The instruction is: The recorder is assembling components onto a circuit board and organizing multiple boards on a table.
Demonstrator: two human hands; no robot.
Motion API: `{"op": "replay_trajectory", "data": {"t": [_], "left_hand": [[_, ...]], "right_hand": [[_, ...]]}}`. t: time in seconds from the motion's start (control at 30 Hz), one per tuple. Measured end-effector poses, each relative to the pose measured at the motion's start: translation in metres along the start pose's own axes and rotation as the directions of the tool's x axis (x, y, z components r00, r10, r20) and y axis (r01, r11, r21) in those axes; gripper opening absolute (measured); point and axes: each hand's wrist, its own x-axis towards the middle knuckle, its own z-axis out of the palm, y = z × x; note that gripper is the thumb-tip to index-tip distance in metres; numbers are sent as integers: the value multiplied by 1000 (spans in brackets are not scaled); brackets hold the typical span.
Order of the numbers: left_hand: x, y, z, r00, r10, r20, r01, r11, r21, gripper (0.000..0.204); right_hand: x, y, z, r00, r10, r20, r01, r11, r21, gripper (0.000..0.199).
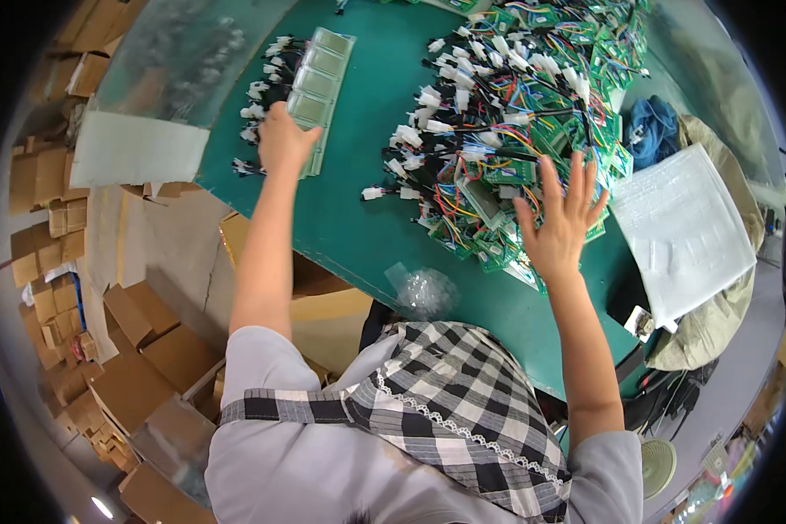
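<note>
Green matting covers the work table [367,227], which fills the middle of the view and runs from eleven o'clock down to four o'clock. Stacks of brown cardboard boxes [57,262] crowd the floor along the left edge, from nine to seven o'clock. At one o'clock a big heap of green circuit boards with coloured wire harnesses and white plug connectors [515,105] spreads over the table. A sheet of clear plastic film [183,61] lies over the table's far left corner at eleven o'clock. A white padded sheet [686,231] lies at three o'clock, off the table's right end, with a blue cloth [655,127] just above it. At twelve o'clock, left of the heap and well apart from it, a neat row of boards with pale display panels [319,79] lies in a strip, their black leads and white plugs fanned out to the left. A crumpled clear plastic bag [424,288] sits near the table's front edge at six o'clock.

The person's left hand [284,140] rests on the near end of that row, fingers curled down onto the last board. The right hand [559,223] hovers over the near edge of the heap, fingers spread wide, palm down, holding nothing.
</note>
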Motion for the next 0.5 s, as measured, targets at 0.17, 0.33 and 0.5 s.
{"op": "replay_trajectory", "data": {"t": [0.17, 0.33, 0.5], "left_hand": [[3, -19, -50, 986, -151, -67, 78, 782, -619, 80], [12, -37, -84, 986, -32, 164, 167, 88, -982, 46], [-57, -12, -129, 920, 256, 296, 350, -201, -915, 37]], "right_hand": [[-22, -10, 1, 982, -182, -54, 190, 953, 238, 60], [-18, -26, 29, 965, -255, 58, 246, 961, 125, 33], [2, -7, 36, 994, 52, 92, -72, 970, 232, 26]]}}
